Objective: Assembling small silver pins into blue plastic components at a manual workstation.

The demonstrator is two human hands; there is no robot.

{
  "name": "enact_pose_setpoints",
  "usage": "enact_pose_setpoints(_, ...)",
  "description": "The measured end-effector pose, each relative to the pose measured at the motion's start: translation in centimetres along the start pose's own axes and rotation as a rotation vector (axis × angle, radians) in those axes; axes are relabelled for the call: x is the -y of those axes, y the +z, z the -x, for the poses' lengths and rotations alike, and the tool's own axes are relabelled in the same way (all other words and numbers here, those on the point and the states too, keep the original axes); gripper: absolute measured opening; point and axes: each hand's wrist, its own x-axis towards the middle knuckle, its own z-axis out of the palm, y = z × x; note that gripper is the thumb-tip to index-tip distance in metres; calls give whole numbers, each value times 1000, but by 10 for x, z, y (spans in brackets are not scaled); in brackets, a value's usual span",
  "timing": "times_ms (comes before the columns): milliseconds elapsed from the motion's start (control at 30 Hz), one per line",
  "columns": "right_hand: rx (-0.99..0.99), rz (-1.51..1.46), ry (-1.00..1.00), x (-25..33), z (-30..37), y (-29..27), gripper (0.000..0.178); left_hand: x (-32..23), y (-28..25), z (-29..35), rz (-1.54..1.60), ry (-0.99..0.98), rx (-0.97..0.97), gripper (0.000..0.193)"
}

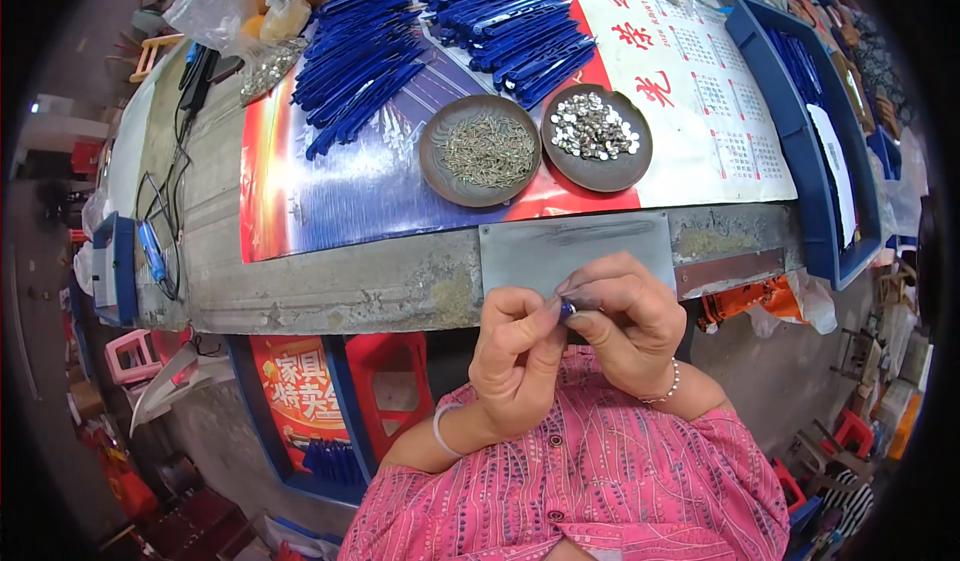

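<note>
My left hand and my right hand meet in front of my chest, just below the table's front edge. Both are closed, fingertips pinching a small dark blue piece between them. Most of that piece is hidden by the fingers, so its full shape does not show. On the table beyond, two heaps of long thin blue strips lie side by side. Nearer stand two round brown dishes. The left dish holds many thin metal pins; the right dish holds small shiny silver discs.
A calendar poster covers much of the worn table. A grey plate lies at its front edge. Blue trays flank it, the right tray holding strips. Below are another blue tray and a red stool. Cables lie left.
</note>
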Motion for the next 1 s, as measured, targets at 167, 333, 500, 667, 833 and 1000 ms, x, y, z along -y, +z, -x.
enact_pose_setpoints(167,9,14,19,-2,1,-2,16,-4,5,-1,230,-194,-23,32)
enact_pose_setpoints(333,-21,182,-64,-3,2,0,15,-2,6,0,236,-192,-10,31)
enact_pose_setpoints(500,-15,202,-107,-6,1,-1,18,-9,9,1,306,-281,-26,28)
enact_pose_setpoints(667,-23,298,-160,-9,2,0,24,-10,12,2,218,-241,-14,27)
enact_pose_setpoints(833,52,257,-151,-16,4,7,32,-11,3,-4,76,-191,13,28)
enact_pose_setpoints(1000,109,172,-165,-23,6,8,31,-12,0,-2,61,-204,-13,28)
